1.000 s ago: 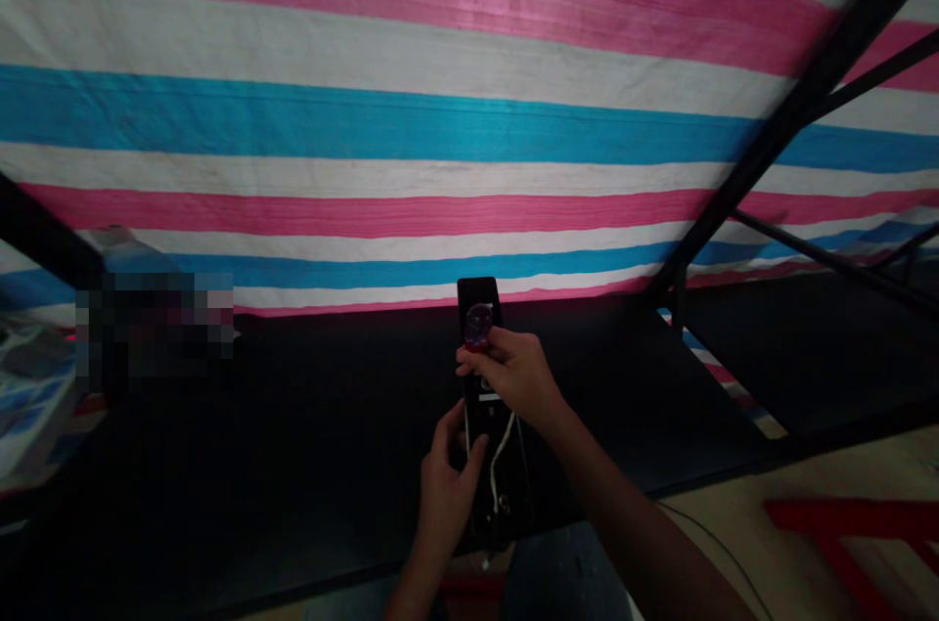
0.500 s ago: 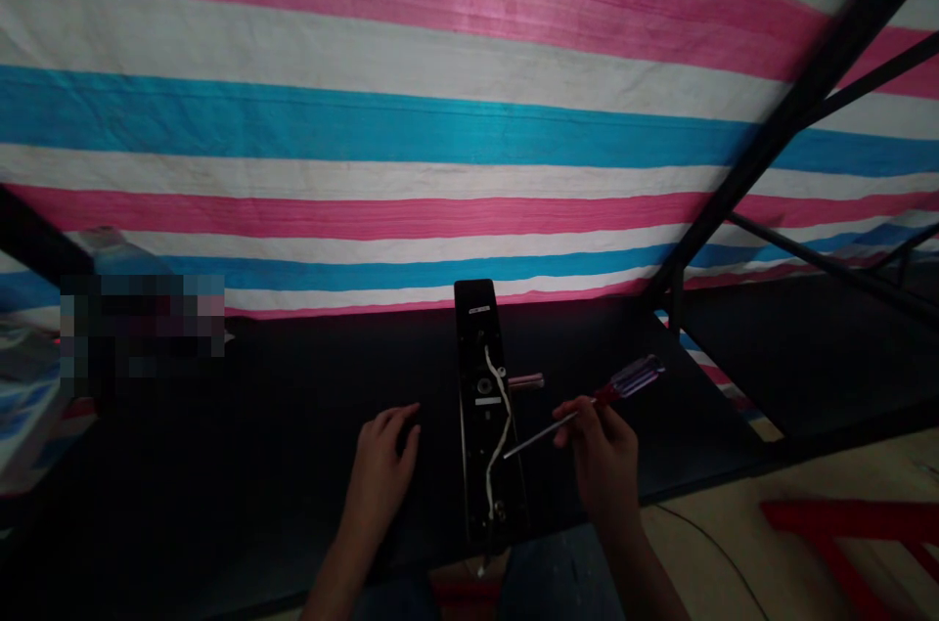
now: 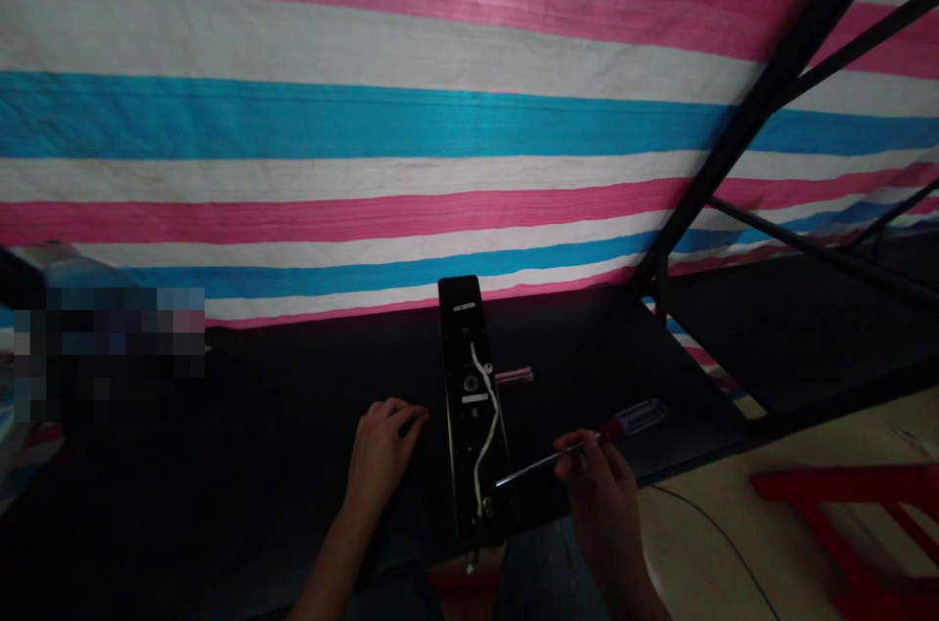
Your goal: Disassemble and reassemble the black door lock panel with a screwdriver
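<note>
A long black lock panel (image 3: 473,406) lies on the dark tabletop (image 3: 256,435), its back facing up, with a white wire (image 3: 484,425) snaking along it. My left hand (image 3: 385,450) rests on the table just left of the panel, fingers loosely curled and touching nothing else. My right hand (image 3: 598,494) grips a screwdriver (image 3: 564,445) with a clear red-and-purple handle. Its steel shaft points left, the tip over the panel's lower right edge. A small pink metal-ended rod (image 3: 514,375) lies right of the panel.
A pink, white and blue striped tarp (image 3: 367,122) hangs behind the table. Black metal frame bars (image 3: 740,142) cross at the right. Below the table's right edge are a beige floor (image 3: 704,553), a thin black cable (image 3: 711,528) and a red stool (image 3: 828,489). A pixelated patch (image 3: 110,347) covers the far left.
Compared with a second ago, my right hand has moved right and lowered the screwdriver's shaft toward the panel. My left hand has left the panel and moved left. The panel now lies flat, with the rod visible.
</note>
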`<state>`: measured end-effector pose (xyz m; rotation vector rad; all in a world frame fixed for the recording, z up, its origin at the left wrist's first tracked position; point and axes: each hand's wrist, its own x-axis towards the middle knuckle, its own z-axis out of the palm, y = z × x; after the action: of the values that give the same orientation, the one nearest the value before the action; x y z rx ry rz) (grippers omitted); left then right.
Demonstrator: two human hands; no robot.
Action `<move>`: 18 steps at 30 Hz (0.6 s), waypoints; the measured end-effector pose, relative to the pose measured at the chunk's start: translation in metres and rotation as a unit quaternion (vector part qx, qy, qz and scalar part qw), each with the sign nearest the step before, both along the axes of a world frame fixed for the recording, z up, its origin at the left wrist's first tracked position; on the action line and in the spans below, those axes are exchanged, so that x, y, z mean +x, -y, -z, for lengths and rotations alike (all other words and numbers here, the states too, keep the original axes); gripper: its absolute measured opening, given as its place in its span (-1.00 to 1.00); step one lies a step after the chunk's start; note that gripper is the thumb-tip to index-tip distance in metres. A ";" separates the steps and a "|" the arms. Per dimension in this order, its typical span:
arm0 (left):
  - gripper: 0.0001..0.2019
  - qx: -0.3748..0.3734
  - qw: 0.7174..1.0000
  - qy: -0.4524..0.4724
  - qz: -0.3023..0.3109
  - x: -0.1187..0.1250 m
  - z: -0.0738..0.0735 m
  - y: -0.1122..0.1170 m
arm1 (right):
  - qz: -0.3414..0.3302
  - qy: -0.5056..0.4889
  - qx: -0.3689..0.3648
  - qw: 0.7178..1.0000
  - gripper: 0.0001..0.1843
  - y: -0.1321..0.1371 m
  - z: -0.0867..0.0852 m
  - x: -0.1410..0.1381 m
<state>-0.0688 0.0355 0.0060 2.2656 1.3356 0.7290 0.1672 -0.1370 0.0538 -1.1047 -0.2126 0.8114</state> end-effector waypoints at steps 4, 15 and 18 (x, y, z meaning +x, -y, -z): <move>-0.79 -0.103 0.983 0.155 -0.008 -0.002 -0.017 0.013 | 0.020 -0.006 0.032 0.999 -0.67 -0.008 -0.008 -0.010; -0.65 -0.375 0.820 0.407 -0.144 0.026 -0.042 0.091 | -0.036 0.081 0.083 0.993 -0.77 0.004 -0.019 -0.048; -0.60 -0.410 0.748 0.492 -0.174 0.030 -0.043 0.094 | -0.066 0.103 0.093 0.988 -0.78 0.007 -0.017 -0.050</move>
<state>-0.0390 -0.0582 0.0486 0.7008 1.1369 0.9769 0.1171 -0.1440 0.0708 -1.0049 -0.5300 0.7778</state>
